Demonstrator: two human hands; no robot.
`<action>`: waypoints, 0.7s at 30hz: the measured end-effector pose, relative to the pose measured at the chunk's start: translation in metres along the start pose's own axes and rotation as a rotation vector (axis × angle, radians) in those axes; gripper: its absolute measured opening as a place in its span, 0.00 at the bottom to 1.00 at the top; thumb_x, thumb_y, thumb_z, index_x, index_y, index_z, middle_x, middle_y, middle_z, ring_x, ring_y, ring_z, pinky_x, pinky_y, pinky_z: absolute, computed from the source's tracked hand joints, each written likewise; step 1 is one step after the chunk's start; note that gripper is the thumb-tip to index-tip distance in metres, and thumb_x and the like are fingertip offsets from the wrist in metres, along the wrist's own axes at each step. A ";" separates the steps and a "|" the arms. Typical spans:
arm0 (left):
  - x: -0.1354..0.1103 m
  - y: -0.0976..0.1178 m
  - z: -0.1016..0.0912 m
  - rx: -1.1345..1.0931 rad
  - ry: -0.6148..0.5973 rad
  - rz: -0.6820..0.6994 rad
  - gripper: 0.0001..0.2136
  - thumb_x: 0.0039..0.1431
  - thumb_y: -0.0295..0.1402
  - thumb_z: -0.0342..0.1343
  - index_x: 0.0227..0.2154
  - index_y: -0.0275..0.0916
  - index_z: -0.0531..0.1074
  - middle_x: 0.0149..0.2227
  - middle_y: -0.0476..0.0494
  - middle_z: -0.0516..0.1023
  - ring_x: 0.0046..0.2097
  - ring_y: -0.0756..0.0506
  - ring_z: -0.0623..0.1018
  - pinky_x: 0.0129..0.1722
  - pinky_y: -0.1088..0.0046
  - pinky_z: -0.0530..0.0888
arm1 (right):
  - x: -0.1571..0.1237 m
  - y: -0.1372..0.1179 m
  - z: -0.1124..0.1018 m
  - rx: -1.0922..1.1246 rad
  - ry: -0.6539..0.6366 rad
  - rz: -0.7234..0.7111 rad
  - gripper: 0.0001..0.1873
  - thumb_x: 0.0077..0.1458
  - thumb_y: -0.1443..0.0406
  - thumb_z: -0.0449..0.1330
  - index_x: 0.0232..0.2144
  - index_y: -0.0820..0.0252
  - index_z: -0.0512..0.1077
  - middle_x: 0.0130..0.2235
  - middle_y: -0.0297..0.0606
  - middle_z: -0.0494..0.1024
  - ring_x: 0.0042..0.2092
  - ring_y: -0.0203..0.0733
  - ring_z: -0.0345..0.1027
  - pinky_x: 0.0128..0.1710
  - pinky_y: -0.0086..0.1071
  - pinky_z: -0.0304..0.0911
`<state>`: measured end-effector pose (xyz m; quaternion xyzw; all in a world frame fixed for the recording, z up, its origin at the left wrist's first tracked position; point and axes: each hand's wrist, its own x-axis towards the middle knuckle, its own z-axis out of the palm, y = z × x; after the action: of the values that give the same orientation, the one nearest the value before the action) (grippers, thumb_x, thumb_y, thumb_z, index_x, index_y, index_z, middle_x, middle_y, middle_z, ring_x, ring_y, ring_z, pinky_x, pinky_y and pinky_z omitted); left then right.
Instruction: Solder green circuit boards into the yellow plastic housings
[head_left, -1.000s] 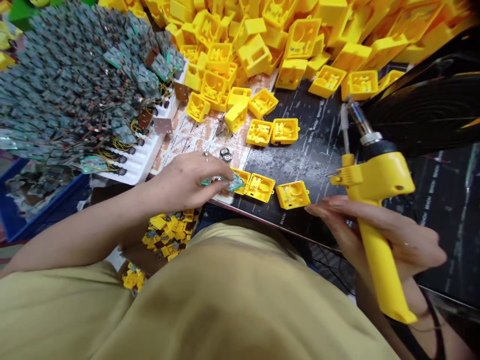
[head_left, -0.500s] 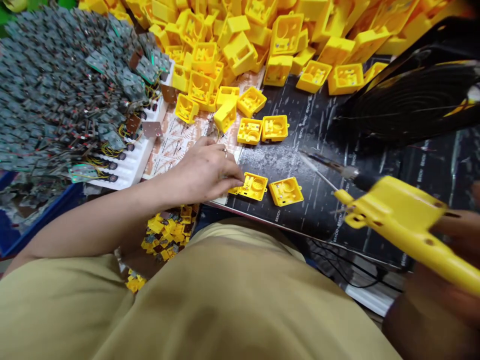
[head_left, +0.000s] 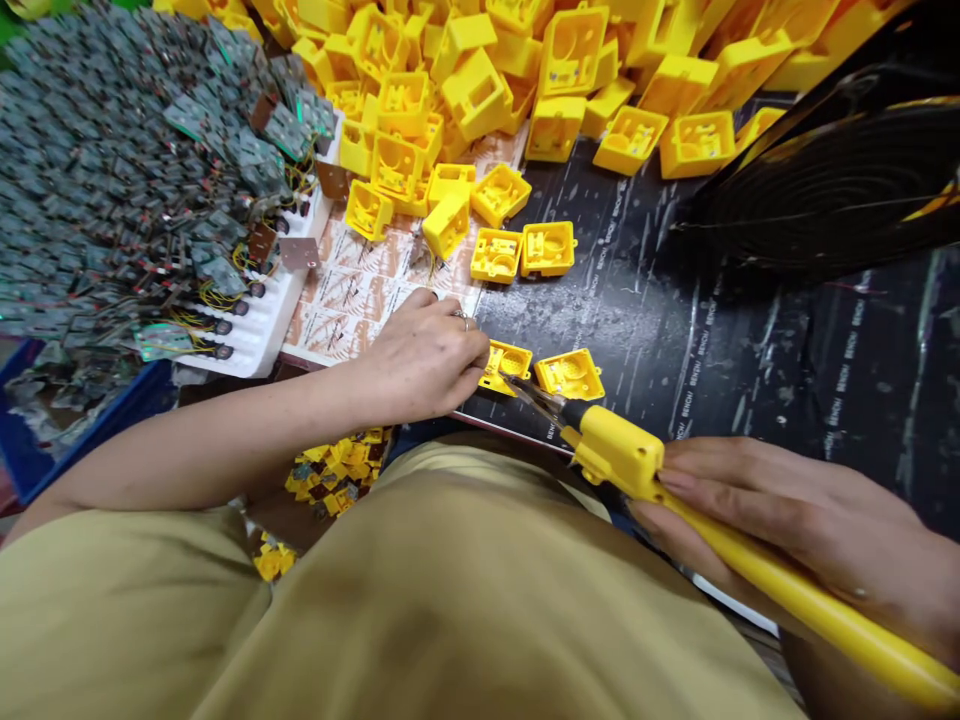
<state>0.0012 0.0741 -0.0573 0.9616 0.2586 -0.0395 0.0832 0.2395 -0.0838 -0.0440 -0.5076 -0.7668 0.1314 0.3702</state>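
Note:
My left hand is closed at the left end of a small yellow plastic casing lying near the table's front edge. Its curled fingers hide part of the casing. My right hand grips a yellow soldering gun with a thin feed tube beside its metal tip. The tip reaches over the casing in my left hand; whether it touches cannot be made out. Just to the right lies another open casing. Farther back, two more casings sit side by side, the right one touching its neighbour.
Yellow casings are heaped along the back. On the left, many circuit boards with wires stand packed on a white foam tray, above a blue crate. A black round-faced object stands at the right. Yellow parts lie below the table edge.
My right hand has brought the soldering gun left and down, from over the black table to the casing. My left hand stays at the casing, its fingers curled more tightly.

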 end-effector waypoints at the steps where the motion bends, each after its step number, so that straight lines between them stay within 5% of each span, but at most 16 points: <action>1: 0.000 0.000 0.000 0.008 -0.002 -0.001 0.11 0.58 0.32 0.50 0.26 0.39 0.75 0.28 0.44 0.80 0.38 0.42 0.75 0.39 0.63 0.62 | 0.003 0.002 0.001 -0.021 -0.021 -0.041 0.04 0.58 0.66 0.64 0.34 0.56 0.71 0.29 0.32 0.79 0.31 0.32 0.76 0.33 0.20 0.72; 4: 0.001 0.000 0.002 0.021 0.004 0.004 0.10 0.57 0.32 0.50 0.26 0.39 0.75 0.29 0.44 0.80 0.38 0.41 0.75 0.39 0.63 0.62 | 0.013 0.004 0.003 -0.097 -0.050 -0.153 0.08 0.64 0.64 0.57 0.32 0.58 0.71 0.28 0.36 0.79 0.30 0.33 0.75 0.31 0.21 0.72; 7: 0.002 0.001 0.003 0.028 0.030 0.027 0.10 0.56 0.32 0.50 0.25 0.39 0.74 0.28 0.45 0.79 0.38 0.41 0.75 0.38 0.63 0.62 | 0.020 -0.002 0.004 -0.113 -0.094 -0.235 0.03 0.61 0.67 0.61 0.34 0.60 0.70 0.28 0.36 0.79 0.31 0.34 0.75 0.32 0.24 0.74; 12: 0.004 0.001 0.004 0.048 0.060 0.056 0.10 0.56 0.32 0.50 0.24 0.38 0.74 0.27 0.44 0.79 0.37 0.41 0.74 0.37 0.63 0.62 | 0.012 0.002 -0.006 -0.155 -0.151 -0.204 0.06 0.57 0.68 0.64 0.38 0.60 0.71 0.32 0.37 0.80 0.36 0.37 0.77 0.37 0.29 0.75; 21: 0.006 0.001 0.004 0.060 0.055 0.067 0.09 0.55 0.32 0.50 0.24 0.38 0.73 0.28 0.44 0.78 0.37 0.41 0.73 0.35 0.63 0.64 | 0.002 0.015 -0.014 -0.140 -0.081 -0.169 0.09 0.56 0.68 0.65 0.40 0.58 0.70 0.33 0.36 0.79 0.34 0.35 0.75 0.29 0.25 0.71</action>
<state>0.0064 0.0759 -0.0617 0.9725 0.2272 -0.0178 0.0482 0.2592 -0.0778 -0.0426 -0.4600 -0.8285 0.0662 0.3122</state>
